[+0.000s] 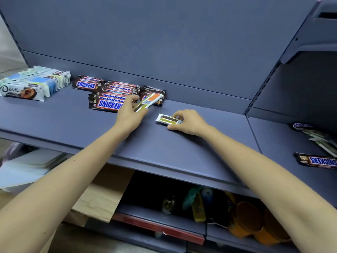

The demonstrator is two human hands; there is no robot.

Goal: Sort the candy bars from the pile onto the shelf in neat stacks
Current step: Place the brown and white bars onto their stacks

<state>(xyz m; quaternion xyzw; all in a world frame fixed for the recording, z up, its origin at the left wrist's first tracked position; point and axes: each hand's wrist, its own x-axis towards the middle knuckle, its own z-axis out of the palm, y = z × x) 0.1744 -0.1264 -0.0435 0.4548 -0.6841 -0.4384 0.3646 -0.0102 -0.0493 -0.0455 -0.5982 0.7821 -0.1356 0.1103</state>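
Checker: Item one, left hand (130, 114)?

Stocker: Thumb and fingers are pinched on the near end of the raised bar (148, 102). The bar is tilted with its barcode side up. Its far end reaches over the end stack (156, 91). Contact with that stack: cannot tell.

Checker: Item two, right hand (189, 121)?

Stocker: Its fingers are curled over the right end of the flat bar (168, 119), with the thumb at the bar's front edge. The bar lies flat on the shelf (73, 125), and its left end pokes out clear of the hand. It sits just right of the left hand without touching it, in front of the end stack.

Checker: Stock already placed?

Stocker: Snickers stacks (107, 104) stand mid-shelf near the back wall. The front one is just beside the left hand's knuckles, and the end stack is the rightmost. A Dove row (27, 84) sits at the shelf's left end, well apart from both hands.

Checker: Unsorted stock?

Stocker: The pile (317, 136) lies on the next section to the right, cut off by the frame edge. A loose Snickers (317, 160) lies in front of it, its label upside down to the camera. Both are well apart from the right hand.

Checker: Below?

Stocker: On the lower shelf there are orange cups (249, 220) and blurred packets. A wooden board (102, 194) is at lower left.
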